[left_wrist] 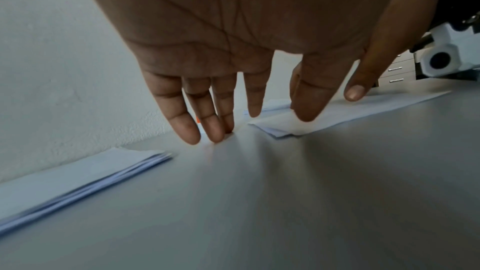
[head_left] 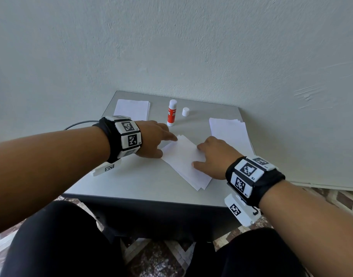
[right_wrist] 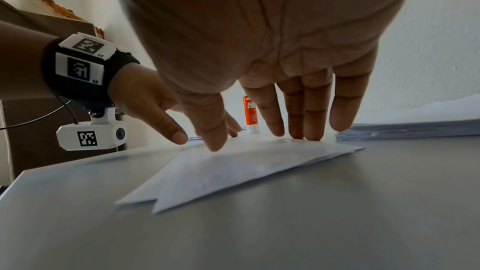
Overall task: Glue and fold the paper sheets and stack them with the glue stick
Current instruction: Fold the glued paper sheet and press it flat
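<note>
Both your hands lowered, palms down, fingers extended.
Your left hand (head_left: 154, 139) reaches in from the left, fingers straight and slightly spread; your right hand (head_left: 213, 154) lies opposite, fingers straight, thumb out. Both wrists banded.

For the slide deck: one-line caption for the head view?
Both hands press folded paper flat; uncapped glue stick stands behind.
</note>
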